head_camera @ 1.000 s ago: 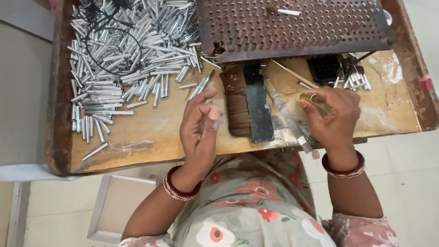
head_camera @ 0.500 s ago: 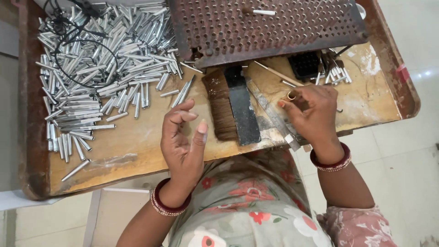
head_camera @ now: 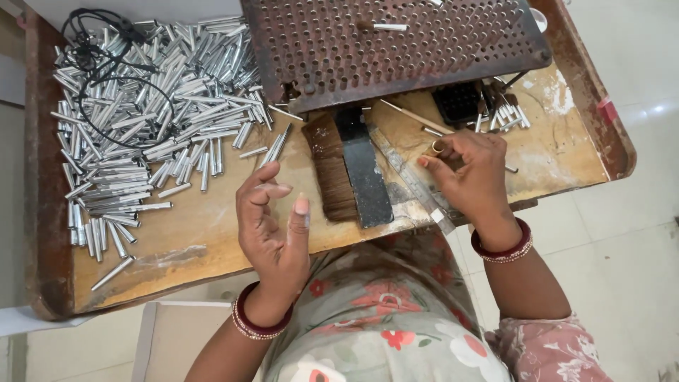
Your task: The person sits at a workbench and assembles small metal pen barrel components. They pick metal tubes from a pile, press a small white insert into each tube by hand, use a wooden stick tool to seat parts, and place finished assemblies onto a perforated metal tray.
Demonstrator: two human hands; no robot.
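Note:
My left hand (head_camera: pixel 272 226) hovers palm-up over the wooden tray (head_camera: pixel 42 212), fingers curled and apart, nothing in it. It is just right of a big pile of short silver metal tubes (head_camera: pixel 141 120) and left of a flat brush with a black handle (head_camera: pixel 353 170). My right hand (head_camera: pixel 470 177), with a ring on one finger, lies knuckles-up on the tray beside a grey metal strip (head_camera: pixel 414 184). Its fingers are bent under, and what lies beneath them is hidden.
A rusty perforated metal plate (head_camera: pixel 396 42) spans the tray's far side, with one tube (head_camera: pixel 389 27) lying on it. A black cable (head_camera: pixel 106 71) loops over the pile. A small black holed block (head_camera: pixel 460 102), a few tubes (head_camera: pixel 506 113) and a thin stick (head_camera: pixel 410 117) sit far right.
My left hand has drawn back from the edge of the tube pile toward my body and its fingers have spread. The right hand has stayed in place.

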